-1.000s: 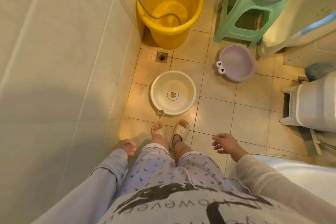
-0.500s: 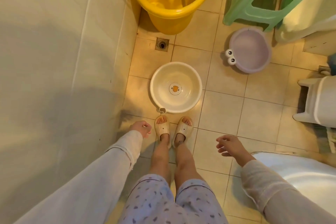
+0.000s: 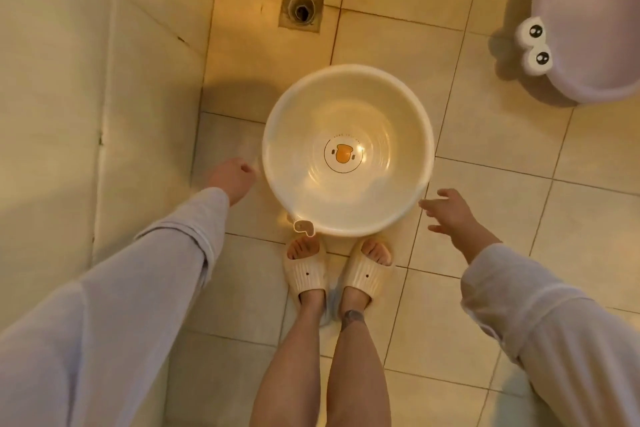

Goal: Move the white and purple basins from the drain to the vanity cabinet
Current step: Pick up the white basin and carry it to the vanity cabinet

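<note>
Head view looks down on the tiled floor [image 3: 485, 211], the largest surface, with the floor drain [image 3: 302, 7] at the far side. Since half a second ago the person has bent lower, so the white basin [image 3: 348, 149] now fills the middle, standing upright just beyond the slippered feet [image 3: 337, 274]. Purple basin [image 3: 588, 21] sits well apart at far right, partly cut off. Both arms have come forward. Left hand [image 3: 232, 177] is loosely curled just beside the basin's left rim, holding nothing; right hand [image 3: 450, 215] is spread wide near the right rim, also empty. Judging by this, a two-handed lift of the white basin comes first; neither basin has left the drain area.
</note>
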{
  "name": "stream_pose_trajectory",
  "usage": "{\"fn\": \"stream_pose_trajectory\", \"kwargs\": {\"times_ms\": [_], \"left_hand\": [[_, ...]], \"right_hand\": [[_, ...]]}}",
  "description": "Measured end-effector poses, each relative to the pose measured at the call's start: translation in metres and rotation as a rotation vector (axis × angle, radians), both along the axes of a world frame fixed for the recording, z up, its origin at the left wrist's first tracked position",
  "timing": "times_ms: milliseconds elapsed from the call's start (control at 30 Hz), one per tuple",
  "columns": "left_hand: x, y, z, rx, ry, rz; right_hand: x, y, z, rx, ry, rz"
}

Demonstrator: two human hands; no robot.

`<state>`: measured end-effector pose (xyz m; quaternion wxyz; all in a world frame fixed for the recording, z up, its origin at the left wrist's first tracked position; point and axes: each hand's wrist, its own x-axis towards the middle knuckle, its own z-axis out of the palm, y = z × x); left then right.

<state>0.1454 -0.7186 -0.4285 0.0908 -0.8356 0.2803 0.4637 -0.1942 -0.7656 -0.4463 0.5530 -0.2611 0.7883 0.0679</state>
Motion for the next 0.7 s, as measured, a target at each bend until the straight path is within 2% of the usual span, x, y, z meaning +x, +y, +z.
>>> {"fn": "stream_pose_trajectory", "kwargs": {"times_ms": [100,267,333,500,700], "left_hand": [[-0.005,-0.01,-0.062,0.004,-0.03,0.059],[-0.02,-0.014,-0.116,-0.005,0.206,0.59],[-0.023,-0.014,-0.119,-0.04,0.216,0.727],[-0.02,-0.01,-0.072,0.003,0.267,0.751],[-0.019,0.008,0.059,0.014,0.278,0.762]], "right_hand": [[-0.001,-0.013,-0.06,-0.007,0.0,-0.095],[-0.007,-0.012,-0.11,-0.007,-0.138,-0.285],[-0.006,-0.011,-0.112,-0.012,-0.167,-0.333],[-0.009,-0.008,-0.068,0.018,-0.147,-0.408],[-0.011,0.007,0.064,0.021,-0.163,-0.418]]}}
